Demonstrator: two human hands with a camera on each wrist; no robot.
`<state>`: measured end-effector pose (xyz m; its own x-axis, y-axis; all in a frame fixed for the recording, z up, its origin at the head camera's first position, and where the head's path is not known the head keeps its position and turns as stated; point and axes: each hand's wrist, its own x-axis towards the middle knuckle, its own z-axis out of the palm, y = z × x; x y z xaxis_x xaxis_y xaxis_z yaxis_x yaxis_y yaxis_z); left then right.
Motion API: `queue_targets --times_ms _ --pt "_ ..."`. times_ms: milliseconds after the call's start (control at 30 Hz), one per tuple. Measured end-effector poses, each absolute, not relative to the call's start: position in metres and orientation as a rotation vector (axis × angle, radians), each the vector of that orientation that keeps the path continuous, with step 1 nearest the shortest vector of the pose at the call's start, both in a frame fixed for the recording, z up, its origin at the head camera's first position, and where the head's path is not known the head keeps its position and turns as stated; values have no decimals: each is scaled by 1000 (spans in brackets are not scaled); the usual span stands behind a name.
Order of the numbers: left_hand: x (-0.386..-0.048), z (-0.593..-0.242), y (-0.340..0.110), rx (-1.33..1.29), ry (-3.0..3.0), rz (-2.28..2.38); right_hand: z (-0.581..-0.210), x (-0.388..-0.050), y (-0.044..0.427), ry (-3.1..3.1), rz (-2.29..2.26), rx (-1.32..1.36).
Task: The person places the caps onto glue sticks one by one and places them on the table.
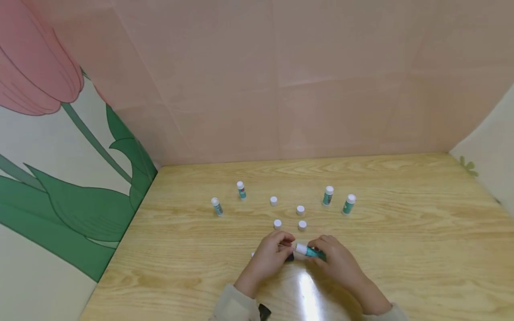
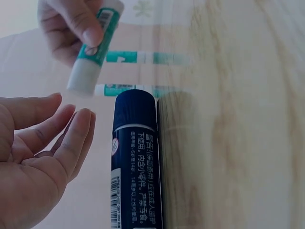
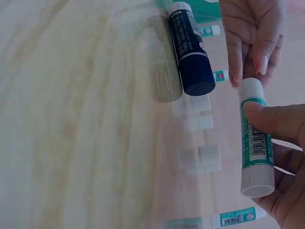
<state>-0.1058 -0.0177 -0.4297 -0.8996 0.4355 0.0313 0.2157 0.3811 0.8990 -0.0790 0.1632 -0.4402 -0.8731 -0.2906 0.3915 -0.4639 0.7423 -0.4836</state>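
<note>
A green-and-white glue stick (image 3: 257,133), pinched in a person's right hand (image 1: 337,259), tilts above a wood-grain table (image 1: 176,272), its white end (image 3: 250,89) just beside the loosely spread left hand (image 1: 268,253); a dark-blue stick (image 2: 136,164) lies below, small white cylinders (image 1: 300,210) farther out

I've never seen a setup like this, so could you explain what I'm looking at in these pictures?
There is no machine: the left hand and right hand are a person's own. The widest picture comes from a camera on the head, looking forward and down; the other two come from cameras worn on the left and right wrists. On the wooden table stand four green tubes, with four small white caps nearby. A dark tube lies on its side by the left hand. The right hand holds another green tube. The left hand's fingers are close to its white end but not gripping it.
</note>
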Motion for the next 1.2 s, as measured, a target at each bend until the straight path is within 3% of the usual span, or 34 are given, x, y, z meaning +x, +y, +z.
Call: queue_targets --times_ms 1200 --pt "-111 -430 -27 531 2558 1422 -440 -80 173 -3015 872 406"
